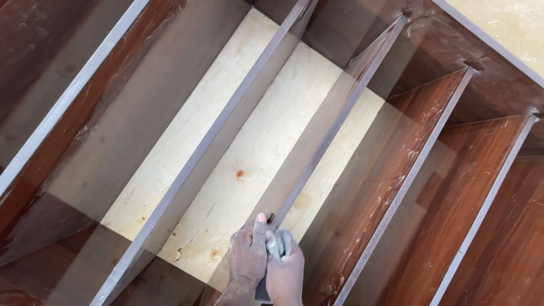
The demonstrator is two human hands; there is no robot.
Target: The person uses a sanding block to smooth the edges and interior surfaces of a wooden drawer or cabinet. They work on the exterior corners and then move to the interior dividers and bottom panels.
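Note:
My left hand (248, 255) and my right hand (286, 272) are dusty and pressed together at the bottom centre. Both are closed on a small grey pad (278, 242), perhaps folded sandpaper or cloth. They hold it against the grey front edge of a slanted shelf divider (334, 127) of a big reddish-brown wooden cabinet. My left thumb points up along that edge. Most of the pad is hidden under my fingers.
Several parallel dividers run diagonally, among them another divider (215, 133) to the left and one more (416, 164) to the right. A pale plywood back panel (249, 153) shows between them. The cabinet's outer side (68, 93) is at the left. A dusty floor (510, 22) lies at the top right.

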